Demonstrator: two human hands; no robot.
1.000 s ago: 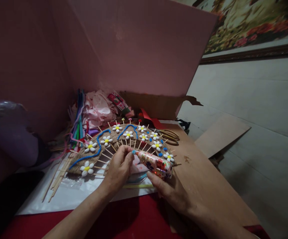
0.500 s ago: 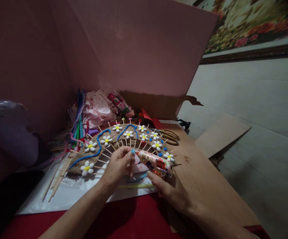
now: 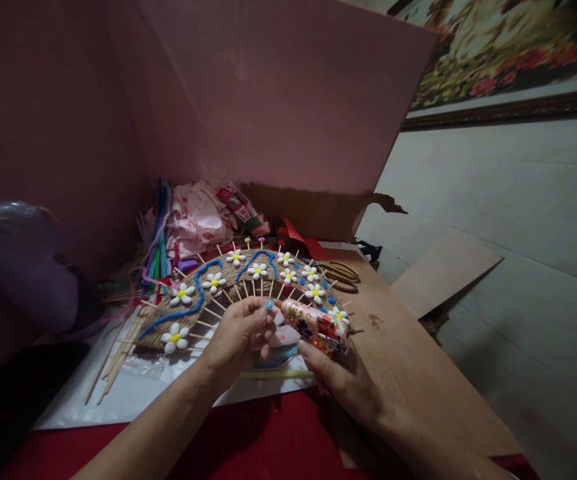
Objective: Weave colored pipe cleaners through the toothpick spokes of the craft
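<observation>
A twine-wound arch (image 3: pixel 228 280) with white flowers, blue cord and wooden sticks lies in front of me. My left hand (image 3: pixel 238 333) pinches a small blue bead (image 3: pixel 269 305) just below the arch's inner edge. My right hand (image 3: pixel 338 380) grips a glue gun (image 3: pixel 316 325) covered in a flowery pattern. Its nozzle points left and touches or nearly touches the bead.
Gold scissors (image 3: pixel 341 272) lie right of the arch on brown cardboard (image 3: pixel 408 360). Pipe cleaners (image 3: pixel 156 247), pink packets (image 3: pixel 196 220) and loose wooden sticks (image 3: pixel 116 353) sit at the back and left. A pink board (image 3: pixel 278 87) stands behind. A red cloth (image 3: pixel 248 440) covers the near edge.
My left hand has turned and lifted the blue bead a little toward the glue gun's nozzle. The glue gun has shifted slightly to the right and tilted.
</observation>
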